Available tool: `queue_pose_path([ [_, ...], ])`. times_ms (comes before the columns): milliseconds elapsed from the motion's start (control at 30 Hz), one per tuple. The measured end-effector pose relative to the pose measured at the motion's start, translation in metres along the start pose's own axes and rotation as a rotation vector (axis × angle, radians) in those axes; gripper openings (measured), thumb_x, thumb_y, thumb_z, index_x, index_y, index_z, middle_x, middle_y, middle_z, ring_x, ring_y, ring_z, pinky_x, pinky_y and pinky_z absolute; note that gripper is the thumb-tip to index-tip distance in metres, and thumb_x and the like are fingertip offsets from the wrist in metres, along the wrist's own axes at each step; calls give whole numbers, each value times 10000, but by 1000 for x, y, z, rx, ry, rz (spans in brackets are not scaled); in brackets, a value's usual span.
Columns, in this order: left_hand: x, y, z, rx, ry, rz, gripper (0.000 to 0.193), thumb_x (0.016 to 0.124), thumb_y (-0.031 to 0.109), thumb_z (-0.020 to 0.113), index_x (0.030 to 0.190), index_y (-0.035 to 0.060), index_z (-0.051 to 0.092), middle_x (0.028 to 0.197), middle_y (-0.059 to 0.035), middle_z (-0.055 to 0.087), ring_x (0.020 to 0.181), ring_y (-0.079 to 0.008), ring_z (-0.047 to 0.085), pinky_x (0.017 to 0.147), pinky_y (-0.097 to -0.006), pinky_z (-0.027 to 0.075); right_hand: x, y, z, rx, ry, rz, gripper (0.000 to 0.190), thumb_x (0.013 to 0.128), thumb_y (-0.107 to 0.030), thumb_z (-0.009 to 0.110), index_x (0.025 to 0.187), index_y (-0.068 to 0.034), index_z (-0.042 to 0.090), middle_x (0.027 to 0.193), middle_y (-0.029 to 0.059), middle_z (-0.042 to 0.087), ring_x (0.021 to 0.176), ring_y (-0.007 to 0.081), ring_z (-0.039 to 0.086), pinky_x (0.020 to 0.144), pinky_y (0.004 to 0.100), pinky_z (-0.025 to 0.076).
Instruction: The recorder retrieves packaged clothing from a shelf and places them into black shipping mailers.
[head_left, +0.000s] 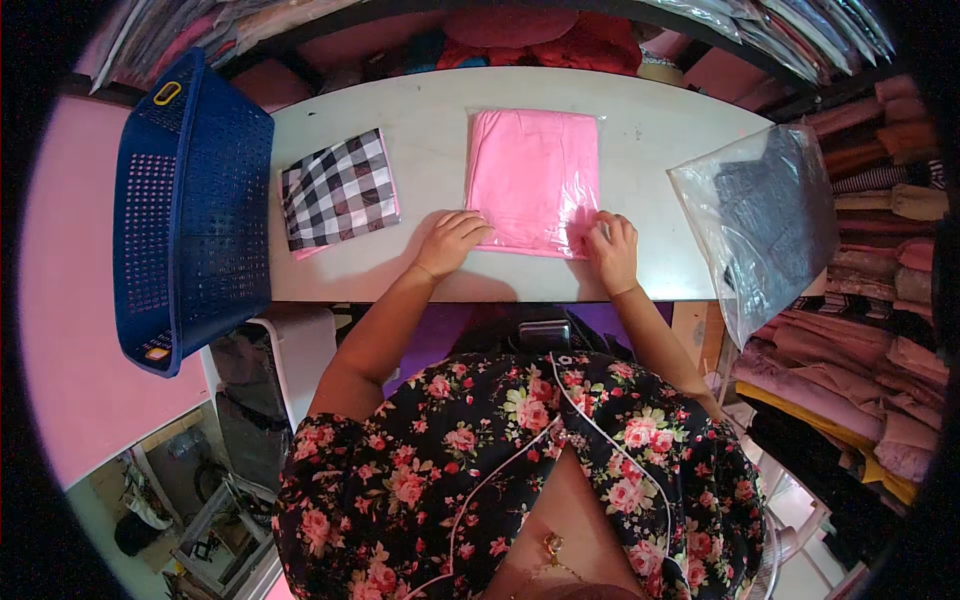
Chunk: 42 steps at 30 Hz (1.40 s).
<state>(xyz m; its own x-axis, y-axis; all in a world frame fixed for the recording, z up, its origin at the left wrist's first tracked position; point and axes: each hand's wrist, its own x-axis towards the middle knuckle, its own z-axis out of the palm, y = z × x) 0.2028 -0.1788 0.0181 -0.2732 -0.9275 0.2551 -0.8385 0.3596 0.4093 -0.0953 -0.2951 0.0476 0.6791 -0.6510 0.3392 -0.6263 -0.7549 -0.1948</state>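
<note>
A folded pink cloth in a clear plastic bag (531, 180) lies flat on the white table (435, 97) in front of me. My left hand (454, 238) rests at the bag's lower left corner, fingers bent on its edge. My right hand (615, 247) is at the lower right corner, with thumb and fingertips at the plastic; whether they pinch it is unclear. To the left lies a folded black-and-white checked cloth (341, 191) with pink fabric showing under its edge. A clear plastic bag with dark gray folded cloth (772, 202) lies at the table's right end, partly over the edge.
A blue perforated plastic basket (225, 187) stands on its side at the table's left end. Stacks of folded clothes (847, 360) fill shelves on the right. Plastic-wrapped items (802, 30) lie on a rack beyond the table. A white chair-like object (304, 345) is below left.
</note>
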Motion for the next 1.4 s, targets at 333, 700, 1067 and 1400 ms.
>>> queue_pose_path([
  [333, -4, 14, -8, -27, -117, -134, 381, 787, 192, 616, 1161, 136, 563, 1192, -59, 517, 1175, -219, 465, 1042, -498, 276, 2, 3, -29, 191, -37, -126, 293, 670, -183, 677, 950, -107, 637, 1049, 21, 578, 1016, 269, 504, 869, 397, 387],
  [700, 22, 30, -21, 321, 49, -403, 340, 754, 316, 631, 1020, 104, 657, 1174, -93, 502, 1162, -273, 394, 992, -476, 247, 42, -6, -3, 419, -104, -293, 225, 697, -229, 662, 869, -86, 640, 1096, 120, 556, 1078, 308, 481, 888, 467, 359],
  [1067, 49, 39, -11, 286, 0, -704, 509, 713, 367, 670, 1112, 60, 592, 1071, -63, 494, 1042, -244, 415, 848, -392, 341, 79, 52, 15, -71, -502, -202, 304, 787, -293, 606, 1047, -136, 587, 1011, 76, 605, 863, 365, 581, 743, 426, 505],
  [1400, 25, 12, 13, 245, 142, -613, 287, 813, 155, 530, 1084, 73, 578, 1241, -83, 508, 1015, -274, 530, 807, -370, 482, 77, -15, -56, 358, -1117, -18, 496, 778, -315, 637, 1200, -87, 509, 1082, 142, 612, 980, 328, 584, 860, 377, 476],
])
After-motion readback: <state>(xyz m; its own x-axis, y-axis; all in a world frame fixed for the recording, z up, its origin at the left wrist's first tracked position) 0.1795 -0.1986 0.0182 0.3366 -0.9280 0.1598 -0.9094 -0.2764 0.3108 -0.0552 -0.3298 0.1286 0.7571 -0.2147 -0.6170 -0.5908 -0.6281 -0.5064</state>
